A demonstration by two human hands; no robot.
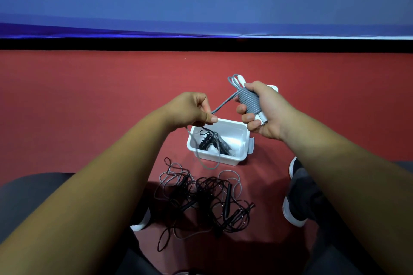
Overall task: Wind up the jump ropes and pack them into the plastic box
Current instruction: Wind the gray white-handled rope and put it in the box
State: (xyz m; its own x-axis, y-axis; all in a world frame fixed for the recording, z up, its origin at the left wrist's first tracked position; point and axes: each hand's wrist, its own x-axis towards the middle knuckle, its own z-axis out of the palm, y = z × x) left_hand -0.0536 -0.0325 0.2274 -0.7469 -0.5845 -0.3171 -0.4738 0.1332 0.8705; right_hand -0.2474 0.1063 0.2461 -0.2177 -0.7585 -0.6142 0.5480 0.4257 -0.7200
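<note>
Box (232,161) holds wound ropes (210,143); left hand (192,109) and right hand (269,110) grip grey rope (248,101)

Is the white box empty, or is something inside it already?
Not empty. The plastic box has no lid on, and wound rope bundles lie at its left side; the right side looks bare.

1. Red floor (89,96), bounded at its far edge by a black strip (134,44).
2. White plastic box (223,159) stands mid-floor.
3. Tangled black jump ropes (201,196) lie just beside it, towards the near edge.
</note>
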